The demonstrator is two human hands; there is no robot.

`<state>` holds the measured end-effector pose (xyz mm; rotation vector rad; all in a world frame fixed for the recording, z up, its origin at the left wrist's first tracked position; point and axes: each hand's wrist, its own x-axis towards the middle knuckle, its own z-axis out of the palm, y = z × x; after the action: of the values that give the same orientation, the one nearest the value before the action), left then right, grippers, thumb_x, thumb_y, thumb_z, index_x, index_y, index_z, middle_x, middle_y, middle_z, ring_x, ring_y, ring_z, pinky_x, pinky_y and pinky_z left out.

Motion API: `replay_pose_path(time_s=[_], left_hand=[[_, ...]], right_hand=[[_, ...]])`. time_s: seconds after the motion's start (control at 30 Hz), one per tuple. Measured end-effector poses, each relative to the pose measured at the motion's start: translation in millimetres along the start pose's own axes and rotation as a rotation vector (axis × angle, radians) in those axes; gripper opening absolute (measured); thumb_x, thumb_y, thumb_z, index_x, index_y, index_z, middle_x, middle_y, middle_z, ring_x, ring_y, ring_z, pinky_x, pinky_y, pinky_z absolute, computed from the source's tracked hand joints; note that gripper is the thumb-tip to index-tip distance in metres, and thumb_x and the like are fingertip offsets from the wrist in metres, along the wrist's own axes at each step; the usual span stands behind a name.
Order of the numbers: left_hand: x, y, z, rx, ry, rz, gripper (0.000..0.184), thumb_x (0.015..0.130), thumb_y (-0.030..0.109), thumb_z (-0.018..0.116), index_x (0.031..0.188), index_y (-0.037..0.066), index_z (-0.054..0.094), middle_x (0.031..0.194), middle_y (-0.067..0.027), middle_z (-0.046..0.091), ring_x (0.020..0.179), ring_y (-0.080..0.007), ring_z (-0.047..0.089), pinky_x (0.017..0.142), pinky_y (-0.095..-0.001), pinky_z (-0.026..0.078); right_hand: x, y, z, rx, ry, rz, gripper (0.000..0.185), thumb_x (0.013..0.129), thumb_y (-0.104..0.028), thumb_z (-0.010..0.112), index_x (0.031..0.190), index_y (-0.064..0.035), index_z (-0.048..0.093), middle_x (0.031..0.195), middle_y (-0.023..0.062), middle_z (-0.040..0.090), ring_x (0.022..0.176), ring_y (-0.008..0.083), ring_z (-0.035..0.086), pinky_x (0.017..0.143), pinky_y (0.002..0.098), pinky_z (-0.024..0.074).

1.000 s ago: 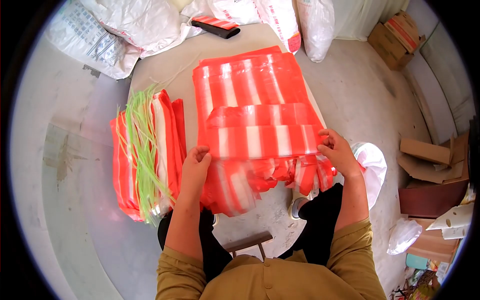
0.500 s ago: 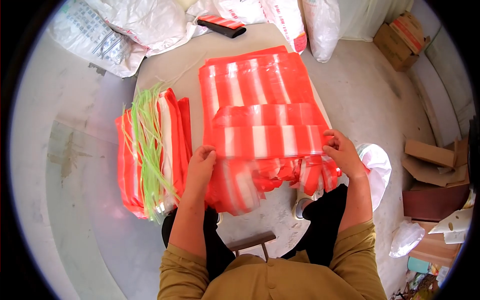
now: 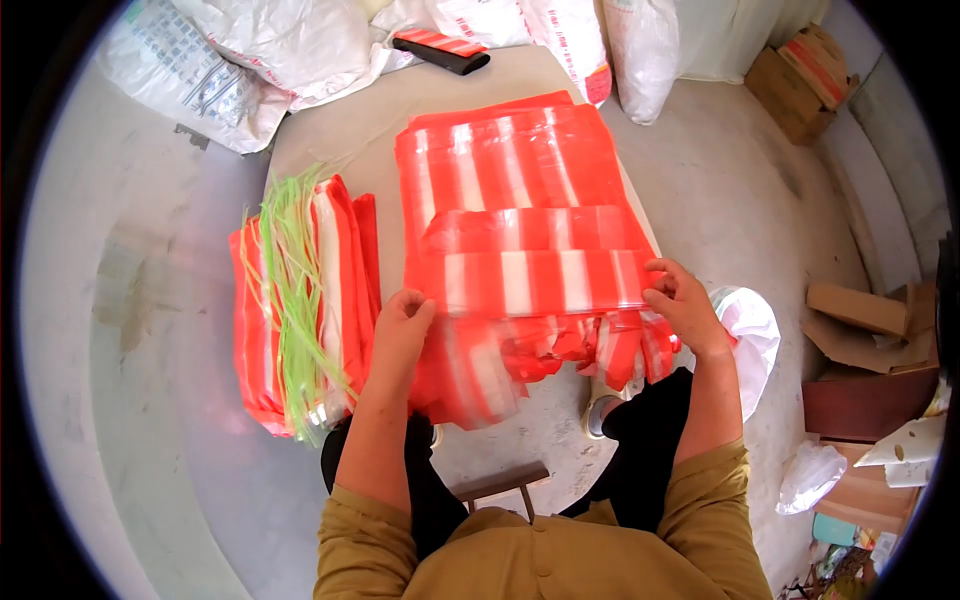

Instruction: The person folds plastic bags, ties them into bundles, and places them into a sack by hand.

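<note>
A stack of red-and-white striped plastic bags [image 3: 510,160] lies on the table in front of me. Across its near part a striped plastic bag [image 3: 545,283] is folded into a flat band. My left hand [image 3: 402,325] is closed at the band's left corner, thumb against the fingers. At the right corner, my right hand [image 3: 685,308] pinches the same band between thumb and forefinger, its other fingers curled. Crumpled bag ends hang over the near table edge. Left of the stack, green plastic strips [image 3: 295,290] lie over a second pile of striped bags [image 3: 350,250].
A black roll with a striped end [image 3: 442,52] rests at the table's far edge [image 3: 520,75]. White sacks [image 3: 290,50] stand behind it. Cardboard boxes [image 3: 800,85] are on the floor at right, and a white bag [image 3: 750,340] is beside my right forearm.
Almost nothing differs. Both hands keep their places at the band's corners, and the whole view has shifted very slightly.
</note>
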<state>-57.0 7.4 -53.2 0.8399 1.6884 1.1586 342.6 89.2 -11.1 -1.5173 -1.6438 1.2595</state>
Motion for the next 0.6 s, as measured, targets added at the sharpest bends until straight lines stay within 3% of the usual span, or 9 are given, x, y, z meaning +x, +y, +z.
replay_pose_path(time_s=[0.33,0.43,0.6], left_hand=[[7,-16,2,0.070,0.012,0.256,0.003,0.103,0.006,0.055,0.100,0.008,0.054,0.084,0.0016,0.052,0.074,-0.0073,0.048,0.066,-0.0247,0.041],[1,-4,2,-0.067,-0.062,0.143,0.003,0.103,0.007,0.054,0.102,0.008,0.053,0.085,0.0019,0.051,0.074,-0.0077,0.046,0.067,-0.0247,0.040],[2,-1,0,-0.090,-0.116,0.122,0.002,0.105,0.008,0.050,0.105,0.009,0.052,0.083,0.0032,0.048,0.073,-0.0077,0.043,0.069,-0.0234,0.038]], right_hand=[[-3,3,-2,-0.028,-0.037,-0.008,0.040,0.093,-0.004,0.067,0.132,-0.0024,0.058,0.091,0.0029,0.064,0.085,0.0101,0.060,0.076,0.0262,0.0498],[-2,6,-3,0.045,-0.064,-0.021,0.041,0.093,-0.004,0.067,0.133,-0.0008,0.057,0.093,0.0029,0.064,0.086,0.0101,0.060,0.077,0.0259,0.0497],[-3,-3,-2,0.110,-0.105,0.060,0.041,0.094,-0.003,0.066,0.134,0.0008,0.055,0.097,0.0047,0.064,0.090,0.0113,0.062,0.082,0.0271,0.0521]])
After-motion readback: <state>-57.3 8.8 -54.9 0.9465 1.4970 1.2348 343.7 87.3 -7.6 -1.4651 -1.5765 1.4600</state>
